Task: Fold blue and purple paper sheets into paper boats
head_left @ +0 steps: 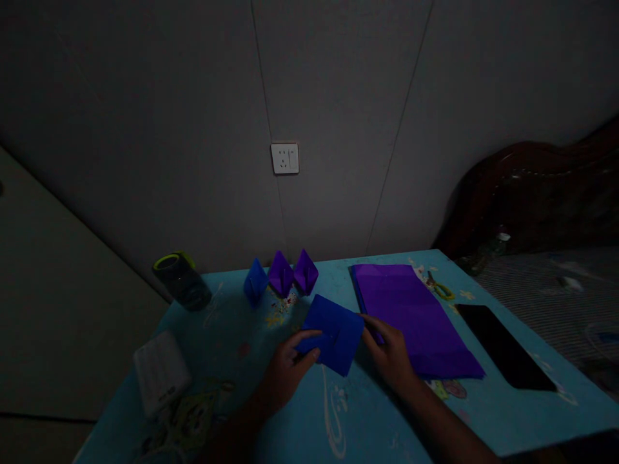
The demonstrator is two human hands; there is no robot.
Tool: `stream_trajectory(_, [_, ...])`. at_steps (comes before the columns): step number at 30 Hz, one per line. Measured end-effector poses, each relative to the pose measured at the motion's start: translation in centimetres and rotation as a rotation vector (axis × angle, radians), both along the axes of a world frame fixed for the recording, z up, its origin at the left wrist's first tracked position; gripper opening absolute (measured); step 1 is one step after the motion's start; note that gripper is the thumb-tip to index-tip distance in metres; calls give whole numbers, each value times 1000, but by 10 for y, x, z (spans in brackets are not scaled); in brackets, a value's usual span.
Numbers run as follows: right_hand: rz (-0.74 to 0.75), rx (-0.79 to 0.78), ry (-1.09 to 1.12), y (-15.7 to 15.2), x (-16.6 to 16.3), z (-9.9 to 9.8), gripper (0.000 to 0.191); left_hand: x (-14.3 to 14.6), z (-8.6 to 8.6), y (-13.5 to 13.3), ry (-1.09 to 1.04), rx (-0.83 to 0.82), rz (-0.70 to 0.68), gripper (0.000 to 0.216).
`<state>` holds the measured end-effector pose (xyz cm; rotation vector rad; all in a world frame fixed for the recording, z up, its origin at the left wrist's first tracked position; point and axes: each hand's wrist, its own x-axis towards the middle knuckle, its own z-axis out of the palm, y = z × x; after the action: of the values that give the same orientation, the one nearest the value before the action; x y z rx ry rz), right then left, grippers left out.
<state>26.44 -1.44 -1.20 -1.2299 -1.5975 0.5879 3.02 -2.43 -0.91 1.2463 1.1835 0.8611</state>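
Observation:
A folded blue square of paper (341, 328) is held above the table between both hands. At its lower left edge, my left hand (285, 370) pinches it between thumb and fingers. The right corner is gripped by my right hand (389, 351), whose thumb and fingertips close on the edge. Behind the sheet stand a blue folded paper piece (255, 282) and two purple folded paper pieces (281, 274), side by side. To the right lies a stack of purple paper (406, 316) with blue showing along its edge, partly behind my right forearm.
A dark bottle with a yellow-green rim (182, 280) and a white box (162, 372) sit on the left of the blue-covered table (309, 425). Yellow-handled scissors (441, 289) and a flat black object (505, 347) lie right. A wall socket (285, 158) is behind.

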Motion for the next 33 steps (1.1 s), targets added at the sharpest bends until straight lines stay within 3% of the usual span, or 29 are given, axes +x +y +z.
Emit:
stream_trajectory(11, [-55,217,-221,-2,2,7,22,1,7,-1,-10,30,-23,36])
stream_trajectory(23, [19,133,-225,0,3,-3,28,-1,9,1,28,55,-7,35])
stream_trajectory(33, [-24,259,-436,2,7,-2,24,0,11,0,66,89,-33,33])
